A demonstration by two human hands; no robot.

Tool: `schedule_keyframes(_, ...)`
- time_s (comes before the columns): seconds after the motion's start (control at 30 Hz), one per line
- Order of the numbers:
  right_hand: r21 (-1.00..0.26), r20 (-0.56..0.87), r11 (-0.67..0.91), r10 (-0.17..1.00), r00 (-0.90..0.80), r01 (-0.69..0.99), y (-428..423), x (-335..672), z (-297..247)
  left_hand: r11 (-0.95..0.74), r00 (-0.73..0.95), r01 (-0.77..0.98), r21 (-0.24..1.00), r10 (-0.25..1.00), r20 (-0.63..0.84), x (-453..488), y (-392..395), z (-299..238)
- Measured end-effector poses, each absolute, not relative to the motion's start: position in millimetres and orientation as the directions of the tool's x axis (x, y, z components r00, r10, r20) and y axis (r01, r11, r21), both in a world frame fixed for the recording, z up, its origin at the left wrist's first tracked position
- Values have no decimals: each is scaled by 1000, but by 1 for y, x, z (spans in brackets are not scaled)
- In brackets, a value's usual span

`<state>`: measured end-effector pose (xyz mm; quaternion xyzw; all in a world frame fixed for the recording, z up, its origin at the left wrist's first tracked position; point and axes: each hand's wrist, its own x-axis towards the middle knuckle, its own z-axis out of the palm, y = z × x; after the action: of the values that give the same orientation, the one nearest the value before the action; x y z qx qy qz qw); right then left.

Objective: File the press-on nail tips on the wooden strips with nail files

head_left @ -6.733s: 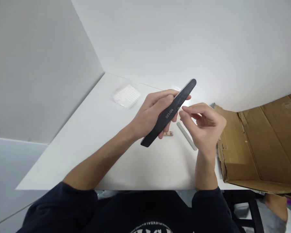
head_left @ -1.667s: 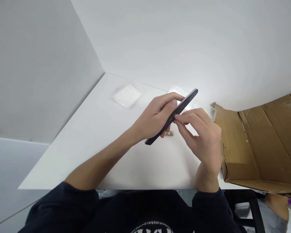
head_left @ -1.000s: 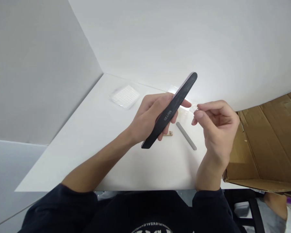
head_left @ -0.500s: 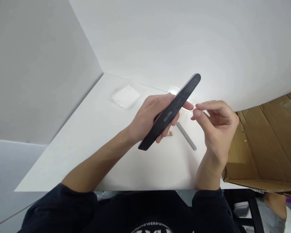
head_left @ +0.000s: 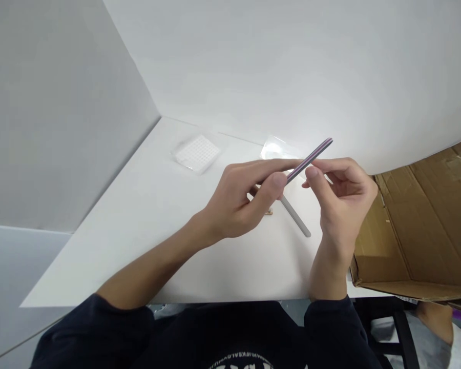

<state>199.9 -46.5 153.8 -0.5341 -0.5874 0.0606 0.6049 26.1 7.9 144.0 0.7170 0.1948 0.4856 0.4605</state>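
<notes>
My left hand (head_left: 246, 202) is closed round a long black nail file (head_left: 311, 155), which is turned edge-on so its pink and purple layered edge shows; its far end points up and right. My right hand (head_left: 340, 197) is held just right of the file, thumb and forefinger pinched together at the file's edge on something tiny that I cannot make out. Both hands hover above the white table (head_left: 157, 215).
A grey file stick (head_left: 296, 220) and a small tan piece (head_left: 268, 211) lie on the table under my hands. A clear gridded tray (head_left: 197, 152) and a clear plastic bag (head_left: 276, 148) sit further back. An open cardboard box (head_left: 418, 225) stands at the right. Another person's arm (head_left: 432, 312) shows at the lower right.
My left hand has rolled the black file from flat face up to edge-on and lowered it. My right pinched fingers have come in to meet the file's edge.
</notes>
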Motion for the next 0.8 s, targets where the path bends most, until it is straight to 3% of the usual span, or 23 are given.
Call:
schedule_keyframes(0.17, -726, 641, 422, 702, 311, 543, -46, 200, 153, -544, 428, -133, 829, 722, 543, 28, 9, 144)
schedule_keyframes(0.57, -764, 611, 431, 722, 326, 479, -48, 197, 156, -440, 439, -197, 876, 760, 480, 29, 11, 144)
schedule_keyframes(0.8, -732, 585, 424, 792, 173, 533, -58, 185, 158, -356, 402, -241, 903, 810, 426, 31, 16, 141)
